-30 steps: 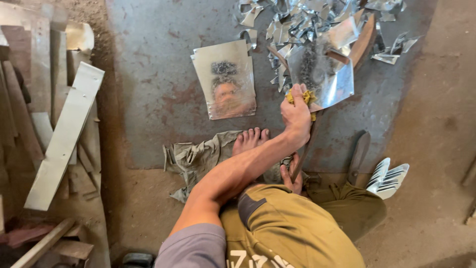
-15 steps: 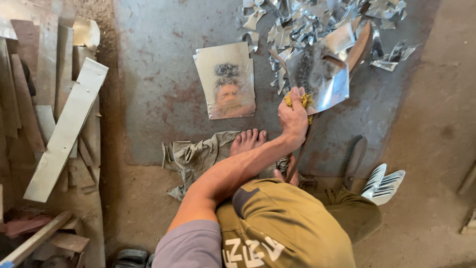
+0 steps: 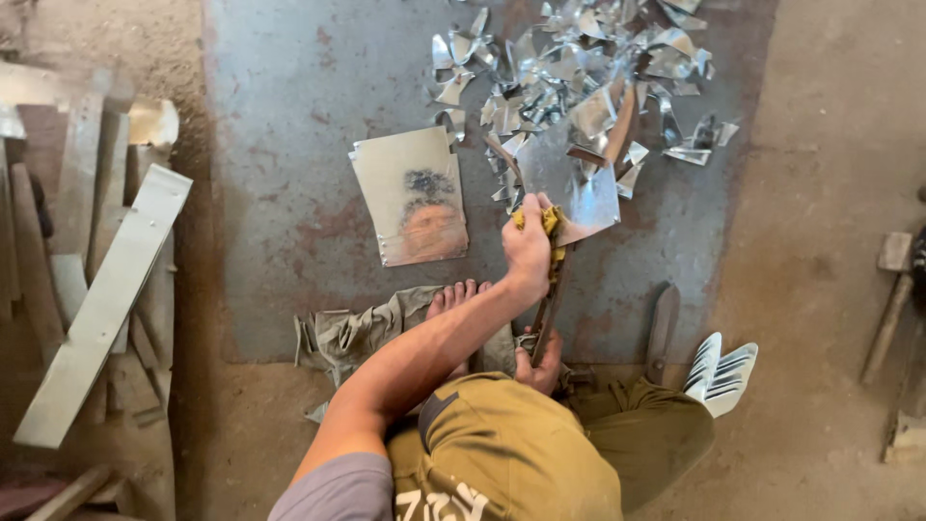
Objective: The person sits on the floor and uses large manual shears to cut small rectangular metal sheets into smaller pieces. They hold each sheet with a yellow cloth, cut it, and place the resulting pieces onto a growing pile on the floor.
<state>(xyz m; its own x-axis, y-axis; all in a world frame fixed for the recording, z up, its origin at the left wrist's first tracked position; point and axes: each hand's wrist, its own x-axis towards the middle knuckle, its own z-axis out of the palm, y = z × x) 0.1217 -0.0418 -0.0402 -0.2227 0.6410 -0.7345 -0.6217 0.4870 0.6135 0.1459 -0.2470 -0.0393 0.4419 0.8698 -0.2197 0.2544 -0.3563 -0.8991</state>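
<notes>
Now the left hand (image 3: pixel 528 249) grips a yellow rag (image 3: pixel 550 224) against the metal sheet (image 3: pixel 577 183); the right hand (image 3: pixel 540 362) clasps long shears (image 3: pixel 546 311) below.

The sheet-metal piece (image 3: pixel 579 183) is shiny and grey, roughly square with a curved near edge; it lies tilted at the near edge of the scrap heap, far right of centre. A yellow cloth (image 3: pixel 550 224) is bunched against its near-left edge. Long dark shears (image 3: pixel 548 311) slant from that edge toward the near side.
</notes>
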